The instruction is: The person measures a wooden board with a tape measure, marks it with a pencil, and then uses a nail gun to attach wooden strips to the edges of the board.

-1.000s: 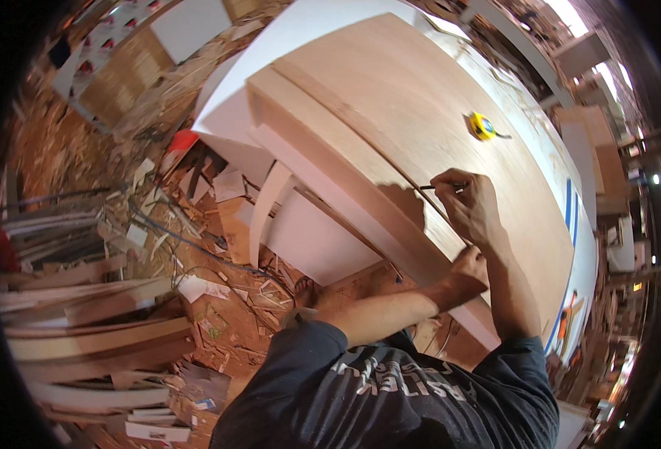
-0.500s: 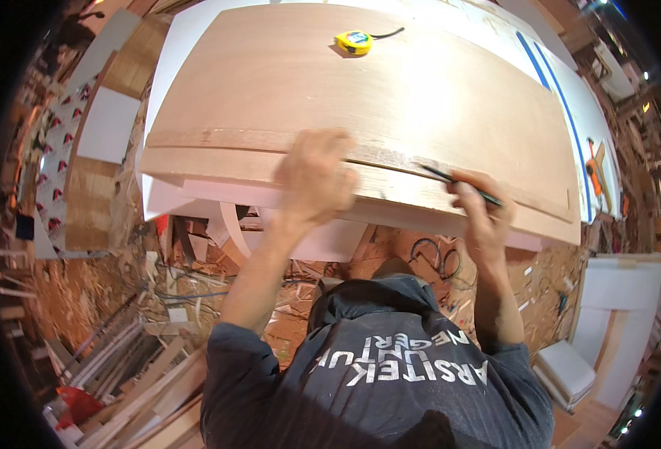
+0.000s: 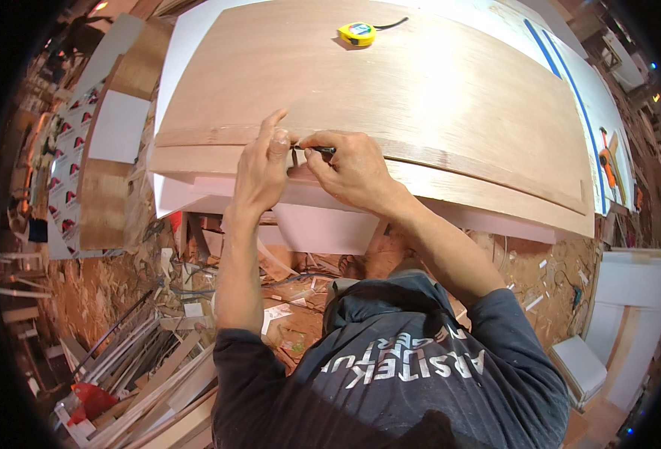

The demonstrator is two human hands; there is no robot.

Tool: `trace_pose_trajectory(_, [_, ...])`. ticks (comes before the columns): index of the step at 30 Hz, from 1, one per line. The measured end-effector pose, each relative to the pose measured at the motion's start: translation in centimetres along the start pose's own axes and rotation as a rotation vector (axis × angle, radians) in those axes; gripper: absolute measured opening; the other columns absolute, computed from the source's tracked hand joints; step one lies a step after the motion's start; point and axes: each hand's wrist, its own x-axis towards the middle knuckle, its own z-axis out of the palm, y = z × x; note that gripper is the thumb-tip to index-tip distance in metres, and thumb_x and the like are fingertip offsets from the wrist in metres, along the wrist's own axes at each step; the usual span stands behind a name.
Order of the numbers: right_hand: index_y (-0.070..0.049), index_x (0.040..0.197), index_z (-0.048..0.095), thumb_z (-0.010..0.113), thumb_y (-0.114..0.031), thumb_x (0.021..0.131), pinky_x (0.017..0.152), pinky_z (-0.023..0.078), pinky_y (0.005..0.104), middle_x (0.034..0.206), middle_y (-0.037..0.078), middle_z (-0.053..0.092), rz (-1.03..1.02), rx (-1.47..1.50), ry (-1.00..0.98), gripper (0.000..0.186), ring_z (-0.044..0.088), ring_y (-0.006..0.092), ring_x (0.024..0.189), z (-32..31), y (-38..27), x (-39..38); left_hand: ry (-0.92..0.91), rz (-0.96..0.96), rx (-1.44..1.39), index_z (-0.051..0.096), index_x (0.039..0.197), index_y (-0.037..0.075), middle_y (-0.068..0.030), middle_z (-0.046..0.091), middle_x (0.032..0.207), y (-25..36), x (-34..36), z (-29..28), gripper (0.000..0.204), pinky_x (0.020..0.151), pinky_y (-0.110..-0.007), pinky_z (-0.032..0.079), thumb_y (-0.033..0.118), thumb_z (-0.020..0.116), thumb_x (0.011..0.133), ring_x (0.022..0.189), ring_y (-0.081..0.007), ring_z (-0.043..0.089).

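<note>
A large plywood panel (image 3: 285,75) lies in front of me, with a narrow wooden strip (image 3: 480,173) laid along its near edge. My left hand (image 3: 261,165) rests at the strip's left part, its index finger stretched out and thumb apart; the other fingers are partly hidden. Pinched in my right hand (image 3: 351,163) is a slim black pen (image 3: 326,150), its tip pointing left toward my left thumb, close to the strip. Both hands are nearly touching.
A yellow tape measure (image 3: 356,34) lies on the panel's far part. An orange-handled tool (image 3: 608,168) rests on white boards at the right. Wood offcuts (image 3: 143,359) pile up at lower left; white panels (image 3: 629,280) stand at right.
My right hand has swept left along the strip with the pen, up to my left hand. My left hand has shifted left and its index finger now stretches out.
</note>
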Motion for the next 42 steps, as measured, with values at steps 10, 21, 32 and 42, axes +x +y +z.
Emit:
trace_pose_trajectory(10, [0.000,0.103,0.077,0.062,-0.015,0.096,0.055,0.050,0.0236,0.079,0.005,0.072,0.608,-0.036,0.391,0.022,0.066,0.0099,0.071,-22.5,6.6,-15.5,-0.035,0.155,0.463,0.067,0.125,0.001,-0.0228,0.071,0.104,1.4,-0.1,1.4,0.058,0.095,-0.049,0.046,0.050,0.044,0.104,0.102,-0.0412,0.065])
trace_pose_trajectory(21, [0.004,0.102,0.076,0.063,-0.011,0.092,0.061,0.055,0.0292,0.081,0.010,0.076,0.456,-0.021,0.390,0.023,0.071,0.0143,0.072,-25.4,7.1,-18.8,-0.313,0.318,0.562,0.052,0.143,-0.002,-0.0272,0.056,0.139,14.2,-0.3,17.4,0.083,0.108,-0.052,0.041,0.049,0.079,0.083,0.125,-0.0433,0.054])
trace_pose_trajectory(32, [0.006,0.098,0.077,0.061,-0.012,0.093,0.052,0.055,0.0251,0.078,0.015,0.075,0.618,0.044,0.571,0.024,0.072,0.0155,0.063,-36.0,12.6,-25.6,-0.426,0.503,0.492,0.066,0.132,0.002,-0.0242,0.056,0.140,17.9,-1.7,27.2,0.069,0.110,-0.055,0.039,0.045,0.083,0.080,0.131,-0.0448,0.047])
trace_pose_trajectory(42, [0.001,0.096,0.077,0.065,-0.017,0.094,0.050,0.047,0.0229,0.077,0.005,0.072,0.751,-0.086,0.894,0.022,0.064,0.0096,0.061,-48.3,17.5,-34.2,-0.420,0.452,0.467,0.066,0.129,0.001,-0.0219,0.059,0.136,18.2,-1.0,27.9,0.055,0.107,-0.051,0.042,0.031,0.080,0.085,0.126,-0.0414,0.052])
